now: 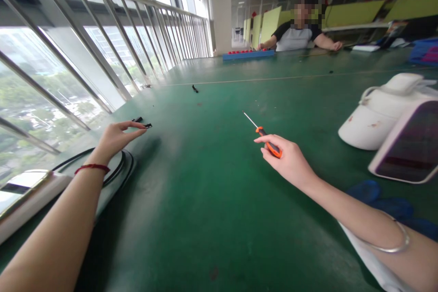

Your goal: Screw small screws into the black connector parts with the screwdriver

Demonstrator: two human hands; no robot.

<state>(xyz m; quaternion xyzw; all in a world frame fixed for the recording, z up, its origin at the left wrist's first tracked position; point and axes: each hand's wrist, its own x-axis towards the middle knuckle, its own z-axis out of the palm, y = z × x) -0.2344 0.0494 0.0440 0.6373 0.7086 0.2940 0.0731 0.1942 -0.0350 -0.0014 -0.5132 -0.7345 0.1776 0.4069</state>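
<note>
Between the thumb and fingertips of my left hand (118,136) is a small black part (148,126), too small to make out further. Another small black piece (138,119) lies on the table just behind those fingers. My right hand (285,155) is wrapped round the orange-and-black handle of a screwdriver (261,131), its thin metal shaft pointing away and to the left. A coiled black cable (128,171) rests under and beside my left wrist.
The green table (212,191) has a metal railing (102,0) along its left. A white device (372,114) and a phone-like screen (409,146) stand at right, near blue objects (393,205). Farther off are a black piece (195,88), a blue tray (248,55) and a seated person (296,36).
</note>
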